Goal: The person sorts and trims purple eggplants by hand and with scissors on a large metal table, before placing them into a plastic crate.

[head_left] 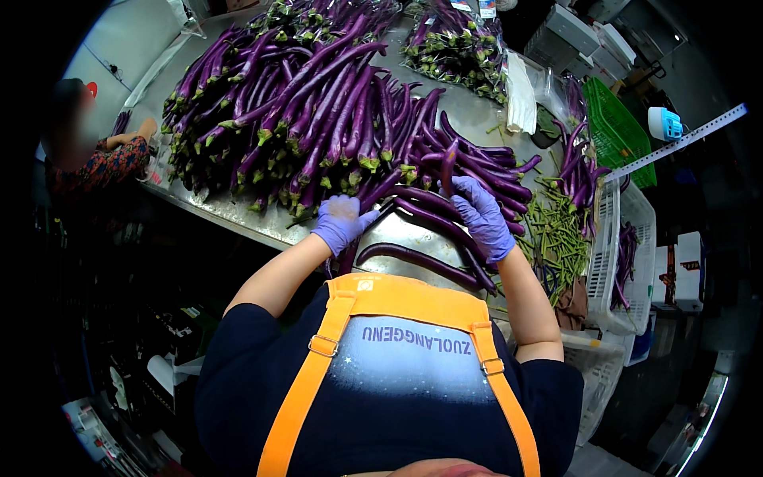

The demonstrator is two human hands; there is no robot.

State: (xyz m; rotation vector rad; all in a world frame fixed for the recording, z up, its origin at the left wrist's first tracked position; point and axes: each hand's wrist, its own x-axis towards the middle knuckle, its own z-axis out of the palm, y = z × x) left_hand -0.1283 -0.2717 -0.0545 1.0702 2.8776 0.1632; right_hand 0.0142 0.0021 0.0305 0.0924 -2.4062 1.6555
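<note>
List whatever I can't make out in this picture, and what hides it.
- Head view: whatever lies under the left hand; the hand covers it.
- Head view: lower layers of the eggplant pile; those on top cover them.
- Head view: the pile's far end; the top edge cuts it off.
- Head view: the co-worker's head; it is blurred.

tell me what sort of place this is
Probably a produce packing area: a metal table heaped with purple eggplants, more in clear bags, and a green plastic crate alongside.
</note>
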